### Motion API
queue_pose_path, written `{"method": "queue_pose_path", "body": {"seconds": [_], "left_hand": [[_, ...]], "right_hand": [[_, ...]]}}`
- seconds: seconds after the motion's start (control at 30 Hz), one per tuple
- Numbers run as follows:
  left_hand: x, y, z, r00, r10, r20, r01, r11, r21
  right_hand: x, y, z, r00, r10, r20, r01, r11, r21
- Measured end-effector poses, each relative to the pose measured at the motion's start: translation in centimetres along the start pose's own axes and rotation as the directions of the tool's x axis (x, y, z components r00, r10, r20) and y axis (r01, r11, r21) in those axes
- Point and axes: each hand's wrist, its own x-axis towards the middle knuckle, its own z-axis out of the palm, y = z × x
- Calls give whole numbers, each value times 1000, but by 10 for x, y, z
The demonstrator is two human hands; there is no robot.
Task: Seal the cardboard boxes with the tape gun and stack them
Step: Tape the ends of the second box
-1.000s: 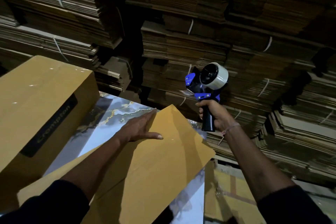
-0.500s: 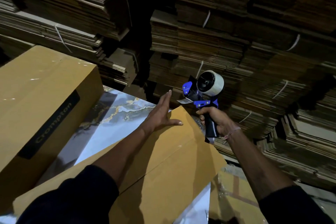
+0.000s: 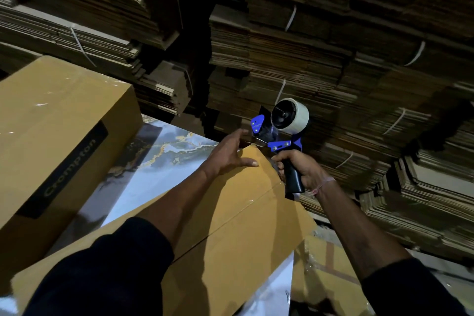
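**Inspector:** State of the right grip?

**Assistant:** Fingers curled round the black handle of the tape gun. The gun stands upright above that grip, its blue frame and white tape roll at the top, its blade end pointing left and meeting the far corner of the box.

**Inspector:** And the left grip?

**Assistant:** Fingers straight and spread, palm down, pressing on the box top just left of the gun's blade. It holds nothing.

**Inspector:** Where does the box lie?

**Assistant:** Under both grips, tilted across the marbled desk, running from the far corner back toward the person. A seam runs along its top, below the left forearm. Whether tape lies on it, I cannot tell.

**Inspector:** Anything else?

**Assistant:** A second box, marked "Crompton" on a black stripe, sits well left of the left grip. Strapped bundles of flat cardboard fill the wall beyond both grips. A wrapped box lies below the right forearm.
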Motion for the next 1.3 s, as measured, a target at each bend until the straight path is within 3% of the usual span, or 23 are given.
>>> {"method": "queue_pose_path", "body": {"seconds": [0.27,0.43,0.6,0.77,1.3], "left_hand": [[0,4,0,999,43,20,-44,999,24],[8,10,-1,994,66,-89,-63,997,39],[22,11,2,980,2,-198,22,993,119],[31,6,4,973,34,-229,6,985,173],[10,9,-19,996,6,84,-20,987,160]], "right_hand": [[-1,2,-2,1000,-11,8,11,998,54],[-1,-2,-2,1000,-28,-4,28,997,75],[3,-9,-4,997,-66,-52,68,996,52],[6,-12,-7,994,-90,-58,92,995,31],[3,20,-11,1000,-19,11,19,1000,-9]]}}
